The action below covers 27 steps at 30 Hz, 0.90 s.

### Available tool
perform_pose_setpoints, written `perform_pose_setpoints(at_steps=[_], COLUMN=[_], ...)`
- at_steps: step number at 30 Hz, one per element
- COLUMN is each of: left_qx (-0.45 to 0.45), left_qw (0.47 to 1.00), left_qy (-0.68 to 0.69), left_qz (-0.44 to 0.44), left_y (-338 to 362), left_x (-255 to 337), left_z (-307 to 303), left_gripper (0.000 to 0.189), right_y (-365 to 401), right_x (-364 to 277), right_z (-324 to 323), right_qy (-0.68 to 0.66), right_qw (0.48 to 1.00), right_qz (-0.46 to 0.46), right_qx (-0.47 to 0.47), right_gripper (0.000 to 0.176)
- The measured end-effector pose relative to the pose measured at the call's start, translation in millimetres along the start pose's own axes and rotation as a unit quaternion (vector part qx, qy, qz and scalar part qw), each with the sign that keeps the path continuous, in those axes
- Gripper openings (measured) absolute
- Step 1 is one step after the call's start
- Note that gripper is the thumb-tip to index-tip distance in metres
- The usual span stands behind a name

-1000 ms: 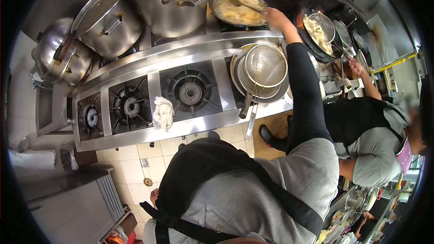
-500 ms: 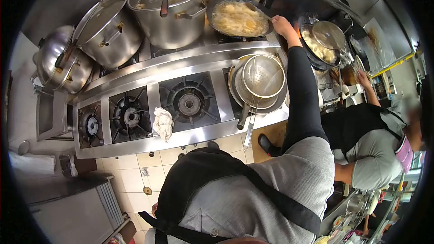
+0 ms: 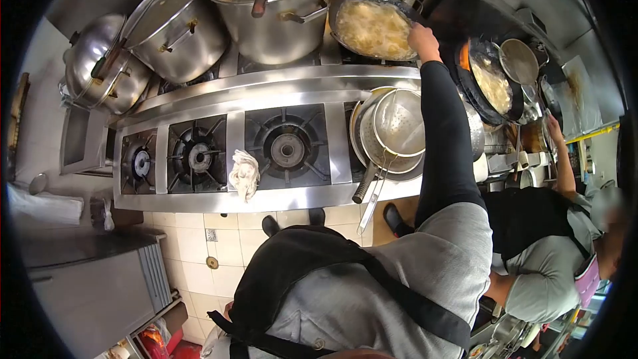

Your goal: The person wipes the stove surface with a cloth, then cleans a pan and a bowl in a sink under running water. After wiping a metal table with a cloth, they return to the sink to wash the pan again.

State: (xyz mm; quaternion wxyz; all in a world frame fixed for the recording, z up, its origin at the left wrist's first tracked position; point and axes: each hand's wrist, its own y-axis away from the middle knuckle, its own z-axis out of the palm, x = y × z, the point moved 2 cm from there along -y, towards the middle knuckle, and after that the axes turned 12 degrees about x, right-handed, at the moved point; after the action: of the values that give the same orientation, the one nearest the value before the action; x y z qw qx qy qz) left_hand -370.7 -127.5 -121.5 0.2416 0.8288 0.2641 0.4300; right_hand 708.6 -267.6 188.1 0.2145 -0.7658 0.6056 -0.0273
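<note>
**Right hand closed at the edge of a wok of bubbling food**

Clock directions are read from the middle of the view. At 10 o'clock a domed lid (image 3: pixel 100 43) covers a steel pot (image 3: pixel 126 86) on the back of the stove (image 3: pixel 279 201). Between 10 and 11, a tall pot (image 3: pixel 179 43) stands upright beside it. At 9 o'clock, three round burners (image 3: pixel 199 157) line the front level. A crumpled white cloth (image 3: pixel 244 176) lies at the front edge between 8 and 9, between the middle and right burners.

At 7 o'clock only a sliver of the left hand (image 3: pixel 228 307) shows beside the black apron (image 3: pixel 286 279); whether it is open or closed cannot be told. Between 11 and 12, a large open pot (image 3: pixel 269 30) holds liquid, with a dark-handled utensil (image 3: pixel 260 0) across its rim.

Between 12 and 1, the dark wok (image 3: pixel 345 41) sits at the back, filled with pale golden food (image 3: pixel 372 26) in foamy liquid. The right hand (image 3: pixel 424 41), fingers curled closed, is at its right edge; what it grips is hidden. At 2 o'clock, a perforated strainer (image 3: pixel 397 121) rests on stacked pans.

Farther right, a second wok (image 3: pixel 492 80) holds food under a round skimmer (image 3: pixel 518 62), and a co-worker's hand (image 3: pixel 553 127) reaches toward cookware at 3 o'clock.
</note>
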Motion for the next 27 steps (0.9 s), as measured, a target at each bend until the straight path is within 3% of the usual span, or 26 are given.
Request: perform_pose_setpoints(at_steps=[2,5,8,9,10,11,14,18,20,22,24,26,27], left_qx=[-0.003,-0.012,-0.026,-0.033,-0.039,-0.045,-0.077,-0.122,-0.132,-0.137,-0.166,-0.303,-0.258], left_qw=[1.000,1.000,0.999,0.999,0.998,0.998,0.993,0.984,0.979,0.969,0.951,0.928,0.948], left_qy=[-0.002,-0.010,-0.020,-0.024,-0.026,-0.031,-0.058,-0.079,-0.084,-0.085,-0.069,-0.031,-0.018], left_qz=[0.003,0.012,0.026,0.032,0.038,0.043,0.068,0.105,0.134,0.184,0.251,0.213,0.187], left_y=[1.0,-3.9,-13.1,-16.2,-21.7,-27.7,-58.4,-100.6,-124.4,-148.2,-161.1,-138.2,-123.7], left_x=[1.7,7.0,11.6,14.9,16.1,15.8,20.8,37.9,43.3,54.6,76.7,126.3,140.3], left_z=[1.8,3.0,7.6,8.9,8.0,3.6,-0.5,7.6,9.3,17.3,28.9,28.5,27.7], left_gripper=[0.012,0.012,0.012,0.012,0.012,0.012,0.012,0.012,0.012,0.012,0.012,0.012,0.013], right_y=[-12.0,4.7,0.2,-25.6,-18.5,-4.0,101.7,266.2,339.6,411.9,473.2,513.6,528.8], right_x=[-8.7,-38.3,-23.8,7.2,27.1,40.8,62.4,67.4,81.6,105.7,68.4,69.9,74.0], right_z=[19.3,-11.2,-3.0,43.7,39.4,25.8,-49.7,-117.3,-105.9,-69.4,-97.5,-95.9,-100.2], right_qy=[0.044,0.014,-0.046,-0.041,-0.038,-0.096,-0.364,-0.393,-0.344,-0.460,-0.423,-0.443,-0.422], right_qw=[0.995,0.996,0.996,0.989,0.990,0.989,0.920,0.882,0.918,0.824,0.809,0.789,0.798], right_qz=[-0.093,-0.085,-0.067,-0.144,-0.137,-0.114,0.131,0.257,0.196,0.327,0.408,0.426,0.431], right_qx=[0.014,-0.005,-0.035,-0.003,-0.007,0.006,-0.065,-0.034,0.011,-0.048,-0.015,0.007,0.002], right_gripper=[0.034,0.034,0.035,0.037,0.037,0.028,0.039,0.038,0.037,0.036,0.034,0.030,0.029])
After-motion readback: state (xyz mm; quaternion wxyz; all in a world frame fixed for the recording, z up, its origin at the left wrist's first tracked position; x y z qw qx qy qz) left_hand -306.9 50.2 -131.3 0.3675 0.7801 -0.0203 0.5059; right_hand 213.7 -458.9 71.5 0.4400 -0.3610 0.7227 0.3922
